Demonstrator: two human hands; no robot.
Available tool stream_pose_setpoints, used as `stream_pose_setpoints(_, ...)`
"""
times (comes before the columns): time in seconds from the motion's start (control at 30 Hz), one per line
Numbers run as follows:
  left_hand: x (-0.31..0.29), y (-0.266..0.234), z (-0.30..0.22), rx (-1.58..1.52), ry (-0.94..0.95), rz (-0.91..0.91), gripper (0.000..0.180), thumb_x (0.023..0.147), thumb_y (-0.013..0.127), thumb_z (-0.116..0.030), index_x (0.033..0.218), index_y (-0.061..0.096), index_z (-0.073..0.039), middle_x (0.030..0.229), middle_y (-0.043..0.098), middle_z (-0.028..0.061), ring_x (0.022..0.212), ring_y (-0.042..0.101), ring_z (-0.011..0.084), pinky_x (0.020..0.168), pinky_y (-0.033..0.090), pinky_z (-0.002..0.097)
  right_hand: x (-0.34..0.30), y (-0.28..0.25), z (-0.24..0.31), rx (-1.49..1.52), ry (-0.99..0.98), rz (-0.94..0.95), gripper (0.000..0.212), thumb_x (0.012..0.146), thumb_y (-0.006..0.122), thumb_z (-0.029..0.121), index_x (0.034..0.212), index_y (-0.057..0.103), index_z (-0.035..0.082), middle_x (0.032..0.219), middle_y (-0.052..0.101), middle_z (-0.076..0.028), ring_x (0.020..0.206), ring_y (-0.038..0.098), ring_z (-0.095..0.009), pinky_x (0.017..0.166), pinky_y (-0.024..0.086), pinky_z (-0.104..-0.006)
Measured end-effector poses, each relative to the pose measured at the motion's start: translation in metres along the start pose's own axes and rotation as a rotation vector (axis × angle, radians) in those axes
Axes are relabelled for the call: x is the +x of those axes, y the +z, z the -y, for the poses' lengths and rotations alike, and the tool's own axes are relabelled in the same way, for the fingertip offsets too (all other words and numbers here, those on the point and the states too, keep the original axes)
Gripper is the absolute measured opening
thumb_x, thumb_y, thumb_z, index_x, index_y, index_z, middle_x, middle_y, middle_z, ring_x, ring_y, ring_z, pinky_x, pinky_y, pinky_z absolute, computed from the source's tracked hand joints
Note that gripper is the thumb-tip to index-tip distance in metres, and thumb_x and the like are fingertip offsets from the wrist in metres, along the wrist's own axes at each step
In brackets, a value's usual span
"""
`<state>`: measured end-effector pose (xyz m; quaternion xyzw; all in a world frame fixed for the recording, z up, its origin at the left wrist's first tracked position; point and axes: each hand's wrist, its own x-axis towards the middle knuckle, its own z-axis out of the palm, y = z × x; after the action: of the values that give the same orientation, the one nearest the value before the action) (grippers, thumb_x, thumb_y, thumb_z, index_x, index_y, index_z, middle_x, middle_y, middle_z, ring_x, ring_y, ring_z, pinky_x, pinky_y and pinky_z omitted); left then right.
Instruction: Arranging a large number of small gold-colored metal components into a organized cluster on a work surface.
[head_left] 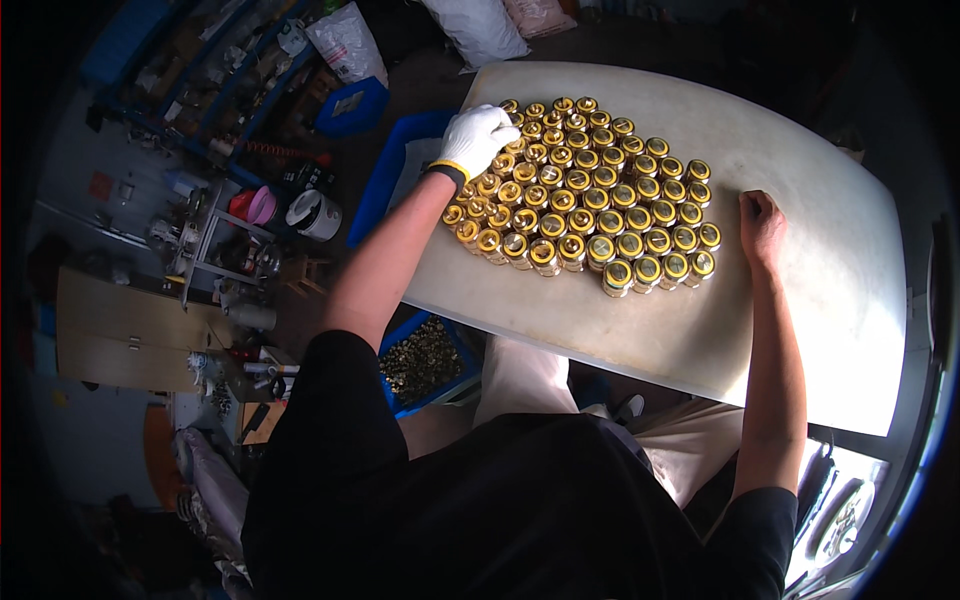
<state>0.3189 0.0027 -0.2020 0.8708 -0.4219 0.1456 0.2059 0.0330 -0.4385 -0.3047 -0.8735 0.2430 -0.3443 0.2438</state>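
Many small gold-coloured metal cylinders (601, 248) with yellow-ringed tops stand upright, packed in rows on a pale table (800, 300). Several of those toward the left carry a small brass piece in the middle of the top. My left hand (478, 138), in a white knit glove with a yellow cuff, is over the far left edge of the group. Its fingers are curled in, and whatever they hold is hidden. My bare right hand (764, 228) rests closed on the table, right of the group and apart from it; the inside of its grip does not show.
Under the table's near left edge sits a blue bin (425, 365) full of small brass-coloured parts. Another blue tray (392, 180) lies beyond the left edge. Shelving (205, 110), a white bucket (315, 214) and a white sack (347, 45) stand farther left and back.
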Motion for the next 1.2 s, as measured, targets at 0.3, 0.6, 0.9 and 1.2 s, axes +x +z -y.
stream_pose_setpoints(0.3,-0.004,-0.003,-0.005,-0.039,-0.004,0.048,0.025,0.093,0.076,-0.034,0.089,0.071,-0.01,0.094,0.07,0.0129,0.094,0.068,0.0355,0.084,0.052,0.0489,0.001,0.001,-0.001,-0.003,-0.002,-0.008,0.018,0.098,0.074,0.024,0.1,0.079,0.006,0.095,0.078,-0.016,0.087,0.076,-0.032,0.083,0.059,-0.0419)
stream_pose_setpoints(0.6,-0.007,-0.01,-0.008,0.012,0.052,0.055,0.027,0.094,0.075,-0.036,0.089,0.071,-0.011,0.096,0.071,0.0111,0.097,0.069,0.0342,0.087,0.052,0.0486,0.001,0.002,-0.003,-0.01,0.017,-0.005,0.019,0.098,0.074,0.024,0.099,0.079,0.006,0.096,0.078,-0.015,0.088,0.076,-0.033,0.084,0.059,-0.0421)
stream_pose_setpoints(0.9,-0.004,-0.013,-0.004,-0.003,0.06,0.054,0.028,0.096,0.073,-0.037,0.092,0.074,-0.01,0.099,0.072,0.0131,0.099,0.069,0.0354,0.088,0.052,0.049,0.003,0.003,-0.009,-0.031,0.011,0.026,0.024,0.1,0.073,0.029,0.105,0.08,0.006,0.099,0.079,-0.016,0.092,0.077,-0.033,0.085,0.058,-0.0415)
stream_pose_setpoints(1.2,-0.022,-0.04,0.004,-0.186,-0.301,0.138,0.024,0.097,0.077,-0.03,0.098,0.078,-0.006,0.102,0.075,0.0174,0.096,0.073,0.0347,0.087,0.057,0.0436,0.003,0.004,-0.009,-0.027,0.022,0.027,0.024,0.1,0.073,0.029,0.105,0.08,0.007,0.1,0.079,-0.016,0.092,0.077,-0.033,0.085,0.058,-0.0414)
